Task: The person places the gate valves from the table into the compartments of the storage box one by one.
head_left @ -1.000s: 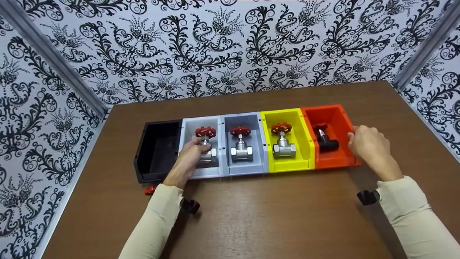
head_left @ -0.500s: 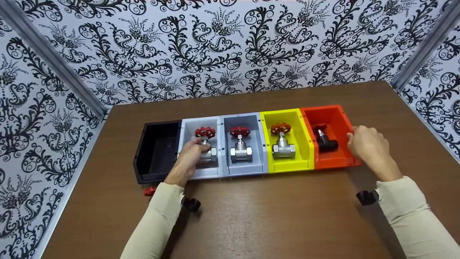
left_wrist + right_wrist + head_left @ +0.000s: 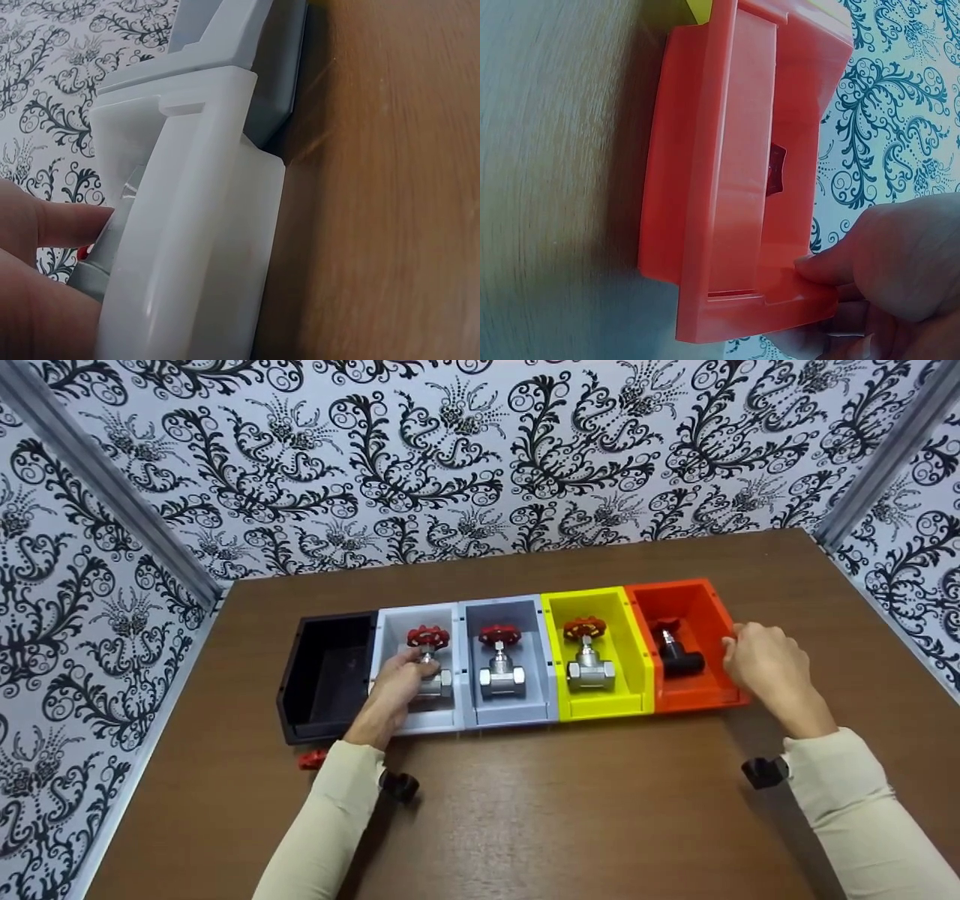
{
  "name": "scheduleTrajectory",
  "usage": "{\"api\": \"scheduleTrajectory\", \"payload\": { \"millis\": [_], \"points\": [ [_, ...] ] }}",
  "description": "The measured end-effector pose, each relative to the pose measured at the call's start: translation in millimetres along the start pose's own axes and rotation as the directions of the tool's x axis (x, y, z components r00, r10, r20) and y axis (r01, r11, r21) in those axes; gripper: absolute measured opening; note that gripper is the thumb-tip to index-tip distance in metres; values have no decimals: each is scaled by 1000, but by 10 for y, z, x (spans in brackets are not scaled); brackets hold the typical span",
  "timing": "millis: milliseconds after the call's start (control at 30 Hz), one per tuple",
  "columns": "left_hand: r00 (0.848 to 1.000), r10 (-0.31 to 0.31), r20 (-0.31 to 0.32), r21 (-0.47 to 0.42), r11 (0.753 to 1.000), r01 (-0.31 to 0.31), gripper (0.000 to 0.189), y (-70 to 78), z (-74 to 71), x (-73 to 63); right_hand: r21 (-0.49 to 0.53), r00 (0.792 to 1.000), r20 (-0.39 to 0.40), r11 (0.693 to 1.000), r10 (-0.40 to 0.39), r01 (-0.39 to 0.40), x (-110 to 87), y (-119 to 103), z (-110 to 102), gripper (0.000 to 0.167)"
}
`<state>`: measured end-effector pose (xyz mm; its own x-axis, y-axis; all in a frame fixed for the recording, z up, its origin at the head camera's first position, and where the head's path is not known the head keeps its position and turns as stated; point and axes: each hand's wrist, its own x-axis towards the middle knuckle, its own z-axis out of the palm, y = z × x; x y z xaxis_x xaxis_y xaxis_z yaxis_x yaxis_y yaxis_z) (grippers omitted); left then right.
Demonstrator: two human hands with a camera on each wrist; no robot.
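Observation:
Inside the white bin [image 3: 416, 724], my left hand [image 3: 394, 686] grips a metal gate valve [image 3: 435, 684] that has a red handwheel. Thumb and fingers on the valve also show in the left wrist view, mostly behind the bin's front lip. My right hand [image 3: 769, 667] pinches the outer side wall of the orange-red bin [image 3: 716, 697], thumb inside the rim and fingers outside, as the right wrist view shows. In that bin lies a black-bodied valve [image 3: 681, 661] with a dark red handwheel. Similar metal valves stand in the grey-blue bin [image 3: 514, 712] and the yellow bin [image 3: 611, 709].
The bins stand side by side in one row on a brown wooden table [image 3: 555, 810]. A black bin [image 3: 330, 675] closes the row at the left. A small red part [image 3: 311, 759] lies before it, partly behind the left sleeve. Patterned walls [image 3: 450, 450] enclose the back and sides.

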<state>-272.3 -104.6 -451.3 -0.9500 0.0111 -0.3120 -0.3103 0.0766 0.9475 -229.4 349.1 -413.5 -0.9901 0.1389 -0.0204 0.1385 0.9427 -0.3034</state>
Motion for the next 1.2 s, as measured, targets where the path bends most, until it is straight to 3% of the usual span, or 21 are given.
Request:
{"api": "scheduleTrajectory", "payload": {
  "millis": [300, 833, 1200],
  "points": [
    [998, 57, 26, 34, 998, -57, 58, -12, 4, 2, 1, 1000, -3, 1000, -18, 18, -24, -2, -9, 33],
    [999, 39, 1, 54, 998, -39, 56, -12, 7, 0, 1, 1000, -14, 1000, -13, 13, -4, 3, 5, 30],
    [1000, 16, 9, 62, 998, -17, 57, -9, 9, 1, -3, 999, -32, 1000, -14, 13, -13, -1, 21, 40]
  ]
}}
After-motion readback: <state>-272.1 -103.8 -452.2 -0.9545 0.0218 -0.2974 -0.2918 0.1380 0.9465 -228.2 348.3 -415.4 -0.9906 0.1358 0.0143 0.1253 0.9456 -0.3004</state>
